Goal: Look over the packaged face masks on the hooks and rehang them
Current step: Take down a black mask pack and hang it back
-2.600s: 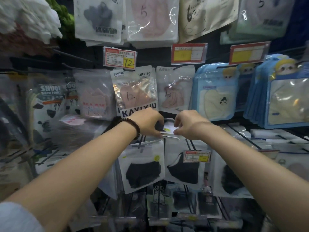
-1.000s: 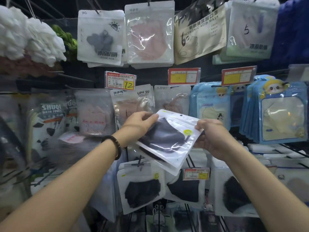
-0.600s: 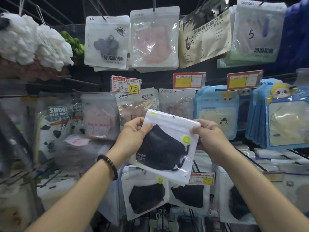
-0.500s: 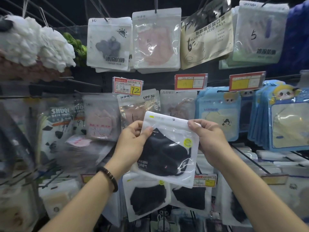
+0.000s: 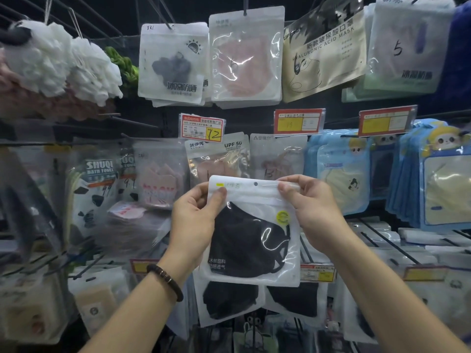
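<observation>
I hold a clear packet with a black face mask [image 5: 251, 240] upright in front of the display, off any hook. My left hand [image 5: 195, 220] pinches its top left corner, thumb on the front. My right hand [image 5: 309, 210] pinches the top right corner. The packet's hang hole sits at the top middle between my hands. More black mask packets [image 5: 229, 299] hang on hooks just below it. Pink mask packets [image 5: 219, 161] hang right behind.
Price tags [image 5: 202, 127] front the hook rows. Blue cartoon mask packets [image 5: 341, 171] fill the right side. Grey and pink mask packets [image 5: 246, 57] hang above. White bath puffs [image 5: 63, 62] and bath towel packs [image 5: 96, 192] crowd the left. Bare hook rods [image 5: 382, 238] jut out at right.
I took the black mask packet off its low hook, raised it and turned it from tilted to upright. My hands have shifted up to its top corners.
</observation>
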`<action>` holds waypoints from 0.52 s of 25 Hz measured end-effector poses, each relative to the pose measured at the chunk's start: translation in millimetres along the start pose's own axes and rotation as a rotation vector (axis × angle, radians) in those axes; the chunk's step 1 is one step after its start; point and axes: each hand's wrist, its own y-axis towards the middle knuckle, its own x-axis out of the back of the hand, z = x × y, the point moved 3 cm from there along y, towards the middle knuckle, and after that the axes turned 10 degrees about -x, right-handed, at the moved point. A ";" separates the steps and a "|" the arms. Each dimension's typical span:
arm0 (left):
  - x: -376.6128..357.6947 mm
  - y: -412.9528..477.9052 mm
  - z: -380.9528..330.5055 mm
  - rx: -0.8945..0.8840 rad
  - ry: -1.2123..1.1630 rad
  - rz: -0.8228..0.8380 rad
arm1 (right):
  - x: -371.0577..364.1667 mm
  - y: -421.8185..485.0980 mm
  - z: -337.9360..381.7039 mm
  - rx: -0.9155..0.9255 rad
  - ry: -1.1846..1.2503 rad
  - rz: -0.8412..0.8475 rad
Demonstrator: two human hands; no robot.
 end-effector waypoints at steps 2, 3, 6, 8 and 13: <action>3.3 -4.6 0.2 -0.011 -0.003 -0.010 | -1.8 -1.8 -3.0 -0.003 0.012 0.007; 4.2 -7.4 -0.9 -0.020 -0.018 -0.020 | -2.6 -3.3 -4.8 -0.003 0.025 0.006; 7.2 -19.9 -3.0 -0.038 -0.069 -0.074 | -3.7 -12.3 -14.8 -0.008 0.082 -0.010; 13.2 -34.8 0.2 -0.047 -0.077 -0.139 | -4.9 -26.7 -25.7 -0.009 0.103 -0.015; 36.2 -88.2 17.4 -0.069 0.039 -0.206 | -12.6 -71.9 -73.4 0.001 0.178 -0.068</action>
